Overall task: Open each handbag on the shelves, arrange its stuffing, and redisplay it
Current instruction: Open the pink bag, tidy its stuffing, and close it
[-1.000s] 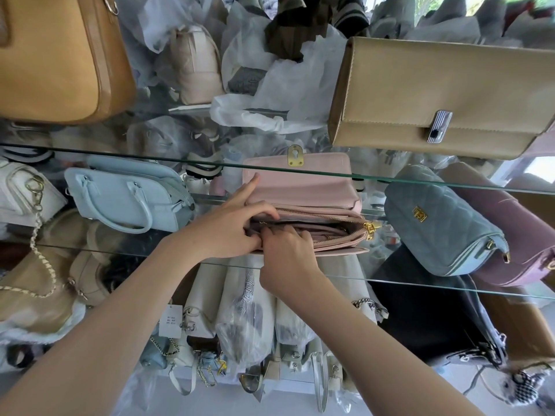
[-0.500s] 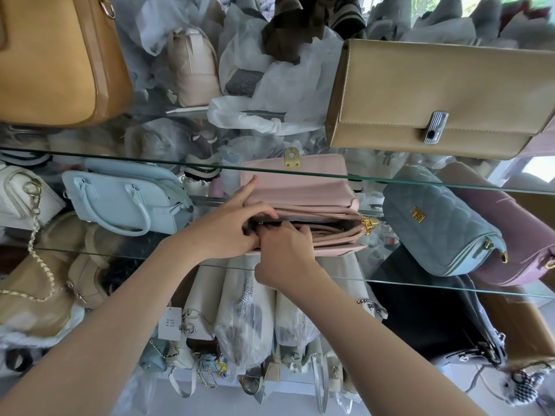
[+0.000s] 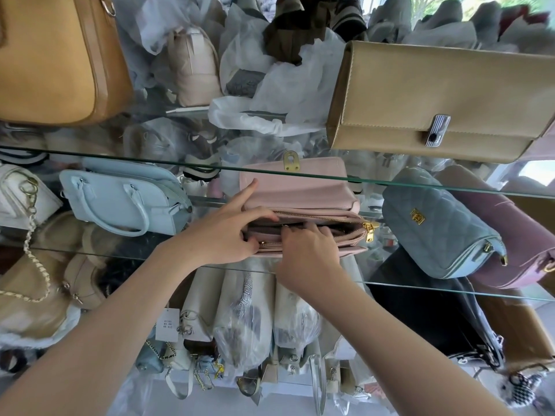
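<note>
Grips left end of pink handbag [image 3: 300,190] on glass shelf [image 3: 420,286] with left hand [image 3: 222,235]; inserts curled fingers of right hand [image 3: 309,250] into unzipped compartment, cannot tell whether pinching anything

Pink handbag [image 3: 300,192] lay on glass shelf [image 3: 450,290], flap raised, zip compartment open. Left grip [image 3: 222,232] held its left end, thumb on the opening's edge. Right grip [image 3: 306,253] reached in (fingertips hidden). Quilted blue bag [image 3: 435,226] sat near on the right.

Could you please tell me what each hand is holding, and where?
The left hand grips the pink handbag by its open mouth's left end; right hand reaches inside, its hold hidden.
</note>
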